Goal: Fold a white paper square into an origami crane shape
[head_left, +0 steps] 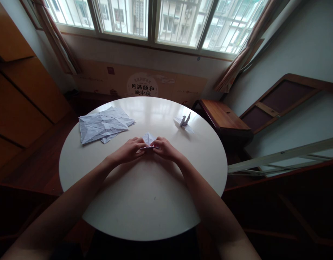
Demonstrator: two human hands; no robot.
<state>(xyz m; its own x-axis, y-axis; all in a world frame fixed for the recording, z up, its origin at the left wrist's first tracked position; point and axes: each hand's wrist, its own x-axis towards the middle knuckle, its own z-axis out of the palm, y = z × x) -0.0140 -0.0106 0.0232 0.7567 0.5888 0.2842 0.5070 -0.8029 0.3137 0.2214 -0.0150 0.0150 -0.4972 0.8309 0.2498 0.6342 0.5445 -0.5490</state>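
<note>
A small piece of folded white paper (148,138) is held between my two hands, just beyond the middle of the round table. My left hand (132,149) pinches its left lower edge, the fingertips bent over the fold. On the opposite side my right hand (165,147) grips the paper with thumb and fingers. The upper part of the paper shows as a pointed shape with a crease down its centre. My fingers cover much of the lower edge.
A white round table (139,202) carries creased paper sheets (104,123) at the back left. A folded paper crane (185,122) stands at the back right. Beyond the table are a wooden stool-like piece (224,113), a printed cardboard panel (172,85) and barred windows (123,16).
</note>
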